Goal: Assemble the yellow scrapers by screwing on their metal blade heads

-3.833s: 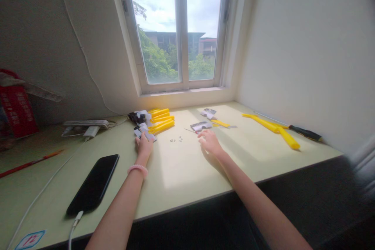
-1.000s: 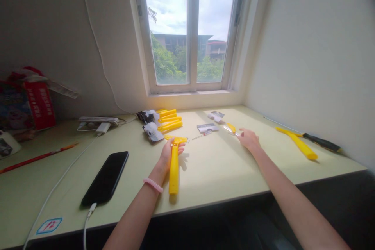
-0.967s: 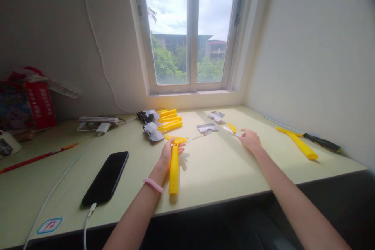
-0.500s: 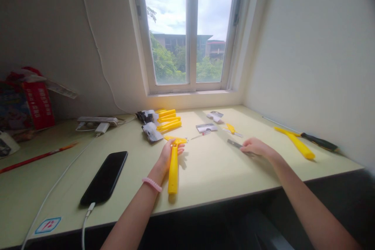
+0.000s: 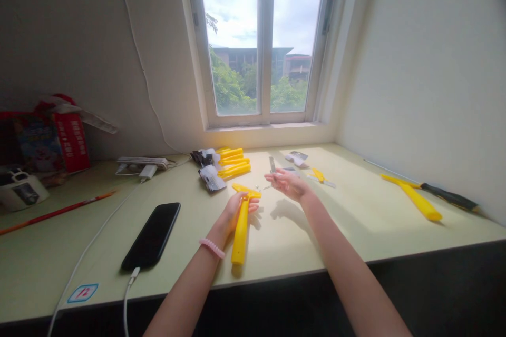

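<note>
Over the desk (image 5: pixel 284 247), left grip (image 5: pixel 234 211) pinches the scraper's neck (image 5: pixel 245 198), right grip (image 5: pixel 290 184) a strip (image 5: pixel 272 164).

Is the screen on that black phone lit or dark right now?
Dark: the phone shows a plain black face with no lit display, and a white cable plug sits at its near end.

Desk by a window (image 5: pixel 263 37), maybe a home or dorm room; phone (image 5: pixel 151 236) on a charging cable, power strip (image 5: pixel 143 162), number sticker (image 5: pixel 83 293) on the desktop (image 5: pixel 197 242).
</note>
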A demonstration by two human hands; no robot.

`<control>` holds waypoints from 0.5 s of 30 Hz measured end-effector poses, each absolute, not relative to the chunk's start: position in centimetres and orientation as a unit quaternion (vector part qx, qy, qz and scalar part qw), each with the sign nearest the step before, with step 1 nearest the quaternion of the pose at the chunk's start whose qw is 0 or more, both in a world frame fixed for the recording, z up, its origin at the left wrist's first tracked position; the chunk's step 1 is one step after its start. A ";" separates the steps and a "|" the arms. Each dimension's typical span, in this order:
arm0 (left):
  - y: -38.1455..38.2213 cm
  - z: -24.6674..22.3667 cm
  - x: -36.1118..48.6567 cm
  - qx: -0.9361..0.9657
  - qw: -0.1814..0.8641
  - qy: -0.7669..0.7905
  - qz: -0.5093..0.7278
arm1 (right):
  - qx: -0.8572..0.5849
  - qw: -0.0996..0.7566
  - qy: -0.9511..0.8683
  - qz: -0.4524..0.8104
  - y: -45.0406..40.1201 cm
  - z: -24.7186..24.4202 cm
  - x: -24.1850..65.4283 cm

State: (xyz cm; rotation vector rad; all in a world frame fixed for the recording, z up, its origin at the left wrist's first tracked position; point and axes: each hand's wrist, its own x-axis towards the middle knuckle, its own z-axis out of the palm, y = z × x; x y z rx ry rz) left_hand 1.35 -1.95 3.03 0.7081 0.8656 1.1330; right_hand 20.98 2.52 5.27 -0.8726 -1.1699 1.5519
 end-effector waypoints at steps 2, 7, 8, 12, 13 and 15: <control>-2.0 3.0 1.4 0.322 0.706 0.381 0.503 | -0.318 0.498 -0.448 0.671 2.6 4.9 19.4; -1.9 2.9 1.4 0.325 0.725 0.365 0.485 | -0.312 0.520 -0.428 0.670 2.4 3.6 17.4; -1.9 3.0 1.4 0.329 0.729 0.359 0.481 | -0.320 0.539 -0.417 0.658 2.4 3.4 17.2; -2.0 3.0 1.4 0.334 0.734 0.361 0.469 | -0.343 0.596 -0.380 0.619 2.4 2.6 16.9; -2.0 3.0 1.4 0.334 0.732 0.367 0.467 | -0.341 0.597 -0.381 0.617 2.4 2.5 16.9; -2.0 3.0 1.3 0.339 0.728 0.372 0.466 | -0.339 0.596 -0.385 0.618 2.2 2.4 16.7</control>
